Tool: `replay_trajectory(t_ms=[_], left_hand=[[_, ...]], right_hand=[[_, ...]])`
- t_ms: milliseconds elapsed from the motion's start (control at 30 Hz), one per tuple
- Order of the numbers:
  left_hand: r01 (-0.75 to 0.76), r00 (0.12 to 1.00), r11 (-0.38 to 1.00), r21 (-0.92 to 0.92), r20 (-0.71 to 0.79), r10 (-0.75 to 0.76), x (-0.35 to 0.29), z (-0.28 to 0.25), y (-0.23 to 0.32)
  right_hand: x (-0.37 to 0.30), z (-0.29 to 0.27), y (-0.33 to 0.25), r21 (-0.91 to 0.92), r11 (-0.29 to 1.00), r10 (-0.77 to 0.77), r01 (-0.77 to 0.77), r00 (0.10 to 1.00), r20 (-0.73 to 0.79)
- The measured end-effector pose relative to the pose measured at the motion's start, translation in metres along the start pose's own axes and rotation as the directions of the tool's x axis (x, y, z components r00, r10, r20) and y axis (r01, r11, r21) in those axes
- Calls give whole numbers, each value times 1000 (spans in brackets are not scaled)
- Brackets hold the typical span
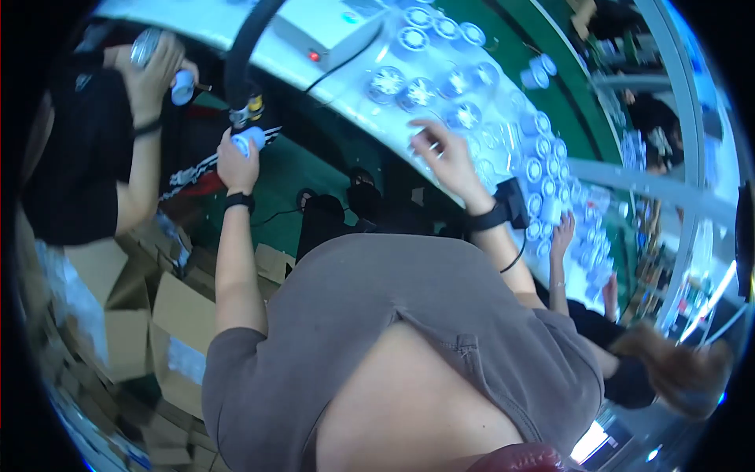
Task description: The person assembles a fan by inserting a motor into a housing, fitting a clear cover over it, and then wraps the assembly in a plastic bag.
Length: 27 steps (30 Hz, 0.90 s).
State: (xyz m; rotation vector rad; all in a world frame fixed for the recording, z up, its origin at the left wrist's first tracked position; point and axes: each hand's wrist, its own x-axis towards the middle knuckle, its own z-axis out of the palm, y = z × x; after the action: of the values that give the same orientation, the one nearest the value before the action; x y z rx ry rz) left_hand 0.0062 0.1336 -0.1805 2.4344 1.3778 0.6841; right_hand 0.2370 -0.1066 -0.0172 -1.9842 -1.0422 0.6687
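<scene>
The left hand [238, 167] is shown closed around a pale cup [250, 142], which is held off the tabletop [346, 93], just below the metal-and-yellow fitting [253, 107] of a thick black hose [237, 63]; whether cup and fitting are touching cannot be told. The right hand [452, 161] is held over the tabletop with its fingers loosely curled; because of blur, it cannot be told whether anything small is pinched in that grip. Clear round containers [418, 93] are spread near it, and pale cups [544, 171] are crowded farther to the right. At the left, another cup [182, 88] is held by a co-worker [79, 157]. The work is judged to be partway along: one cup is in hand and not yet set down, while many pieces are left standing; which of these are finished cannot be determined.
</scene>
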Motion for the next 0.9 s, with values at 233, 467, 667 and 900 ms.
replay_trajectory(t_ms=[233, 467, 667, 900], left_hand=[[-76, 996, 994, -84, -45, 72, -8, 3, 7], [656, 632, 181, -732, 404, -661, -38, 34, -32], [772, 344, -472, -426, 904, -254, -143, -20, 0], [680, 412, -541, -495, 868, -277, -121, -58, 38]], right_hand=[[28, -142, 144, -518, 774, -21, -365, 802, -597], [71, -171, 198, -838, 461, 84, -293, 954, -287], [51, -141, 116, 762, 647, 340, -13, 900, -273], [36, 41, 58, 726, -175, 59, -665, 729, 682]])
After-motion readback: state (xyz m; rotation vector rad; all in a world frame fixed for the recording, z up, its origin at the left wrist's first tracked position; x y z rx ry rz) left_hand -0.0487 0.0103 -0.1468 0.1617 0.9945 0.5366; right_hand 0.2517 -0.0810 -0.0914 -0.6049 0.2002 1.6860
